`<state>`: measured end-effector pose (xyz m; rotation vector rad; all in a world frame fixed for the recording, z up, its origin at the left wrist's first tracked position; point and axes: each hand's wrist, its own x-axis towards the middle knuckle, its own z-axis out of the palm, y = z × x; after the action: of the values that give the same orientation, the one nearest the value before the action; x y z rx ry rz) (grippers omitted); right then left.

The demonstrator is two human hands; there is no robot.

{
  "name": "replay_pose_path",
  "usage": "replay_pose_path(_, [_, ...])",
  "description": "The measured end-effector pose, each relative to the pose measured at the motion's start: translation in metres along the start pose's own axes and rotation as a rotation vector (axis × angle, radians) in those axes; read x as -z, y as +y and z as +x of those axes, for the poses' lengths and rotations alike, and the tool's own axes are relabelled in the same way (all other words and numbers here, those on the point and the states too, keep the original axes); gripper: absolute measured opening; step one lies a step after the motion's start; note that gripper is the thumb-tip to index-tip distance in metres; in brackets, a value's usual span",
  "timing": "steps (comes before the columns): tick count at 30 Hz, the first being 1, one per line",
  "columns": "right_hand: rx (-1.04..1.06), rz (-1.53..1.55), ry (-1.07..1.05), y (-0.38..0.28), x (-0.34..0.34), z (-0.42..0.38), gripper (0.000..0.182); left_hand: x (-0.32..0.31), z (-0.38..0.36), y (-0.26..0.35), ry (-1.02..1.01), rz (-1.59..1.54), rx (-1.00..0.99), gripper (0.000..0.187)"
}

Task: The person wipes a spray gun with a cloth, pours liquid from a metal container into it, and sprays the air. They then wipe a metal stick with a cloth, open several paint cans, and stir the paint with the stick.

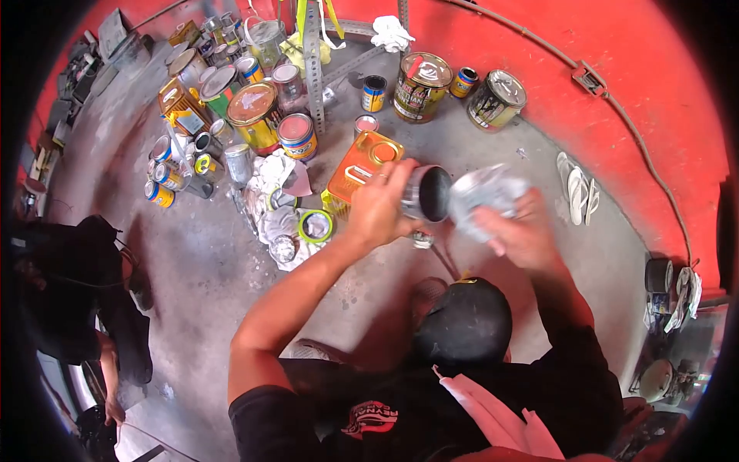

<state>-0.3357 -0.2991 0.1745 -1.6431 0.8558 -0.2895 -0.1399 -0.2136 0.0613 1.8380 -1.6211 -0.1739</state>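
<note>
My left hand point(379, 202) is wrapped round a small metal can point(427, 193), tilted on its side with its dark open mouth facing right. Close to that mouth, my right hand point(517, 231) grips a crumpled whitish cloth point(486, 196), slightly blurred. Behind my left hand stands an orange rectangular tin point(362, 165) on the grey floor. A roll of green tape point(315, 225) lies on stained white rags point(277, 208) to the left of my left forearm.
Several paint cans point(254, 112) crowd the floor at upper left, beside a perforated metal post point(314, 69). More cans point(422, 86) stand near the red wall point(616, 46). White sandals point(577, 192) lie at right. Another person point(69, 292) in dark clothes is at left.
</note>
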Motion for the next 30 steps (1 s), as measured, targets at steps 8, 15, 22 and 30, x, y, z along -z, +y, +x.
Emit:
replay_pose_path(8, [0.573, 0.322, 0.376, 0.000, 0.032, -0.008, 0.027, 0.025, -0.004, 0.001, 0.135, -0.503, -0.131, 0.090])
replay_pose_path(15, [0.594, 0.306, 0.139, -0.009, 0.032, -0.024, 0.029, 0.031, 0.001, 0.014, 0.140, -0.679, -0.327, 0.087])
replay_pose_path(22, [0.557, 0.130, 0.232, 0.002, -0.009, -0.005, 0.028, 0.035, -0.038, -0.009, 0.096, -0.350, 0.006, 0.091])
replay_pose_path(30, [0.316, -0.510, -0.828, 0.146, -0.111, 0.095, 0.023, 0.053, -0.194, -0.107, 0.242, -0.291, 0.588, 0.081])
